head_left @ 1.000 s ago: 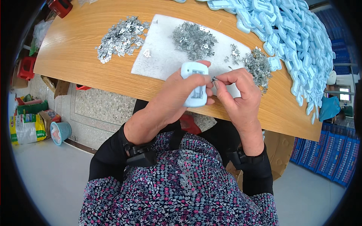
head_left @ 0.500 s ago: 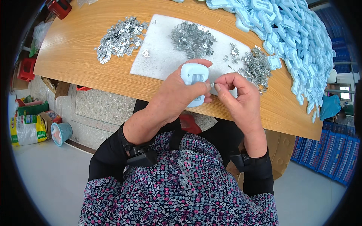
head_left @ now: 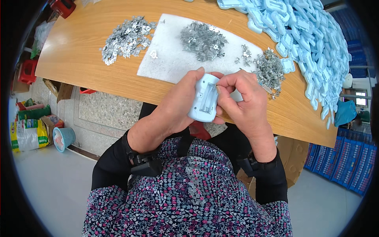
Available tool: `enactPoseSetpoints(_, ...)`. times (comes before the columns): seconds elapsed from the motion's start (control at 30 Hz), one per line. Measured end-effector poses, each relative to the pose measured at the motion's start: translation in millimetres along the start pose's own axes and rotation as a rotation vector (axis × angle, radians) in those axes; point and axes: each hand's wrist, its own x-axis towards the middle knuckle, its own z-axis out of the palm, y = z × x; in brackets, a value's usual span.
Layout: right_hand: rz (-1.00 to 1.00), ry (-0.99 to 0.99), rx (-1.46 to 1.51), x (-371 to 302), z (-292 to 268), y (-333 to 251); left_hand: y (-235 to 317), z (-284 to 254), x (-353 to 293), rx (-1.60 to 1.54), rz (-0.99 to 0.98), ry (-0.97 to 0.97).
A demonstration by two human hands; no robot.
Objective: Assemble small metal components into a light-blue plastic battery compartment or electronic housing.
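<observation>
Head view: left hand [head_left: 177, 100] wrapped round light-blue casing [head_left: 200, 100], frame centre; right hand [head_left: 245, 96] pinched, apparently on small metal piece [head_left: 215, 84], near top of bay [head_left: 209, 100]. Casing probably light, stiff, smooth; hold by long sides.

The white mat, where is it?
In the head view, the white mat lies on the table beyond the left hand, right of the flat metal pieces.

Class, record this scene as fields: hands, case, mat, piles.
Left hand: holds the pale blue case
Right hand: thumb and finger pinched at the case's upper end
Case: slot facing up, spring at its lower end
White mat: has a pile of small metal pieces
Left of mat: flat metal pieces
Far right: heap of blue cases
</observation>
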Motion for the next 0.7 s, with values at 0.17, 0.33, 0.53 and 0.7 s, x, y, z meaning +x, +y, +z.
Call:
enactPoseSetpoints(0.17,-0.071,0.016,-0.068,0,3,0,-1,3,0,0.024,-0.043,0.03)
enactPoseSetpoints(0.33,-0.06,0.044,-0.036,-2,5,0,-3,1,3,0.044,-0.075,0.026)
enactPoseSetpoints(0.53,-0.059,0.026,-0.096,-4,4,1,-2,6,2,0.034,-0.094,0.028)
enactPoseSetpoints(0.7,-0.151,-0.149,-0.446,-1,-9,-18,-7,10,4,-0.001,-0.133,0.086)
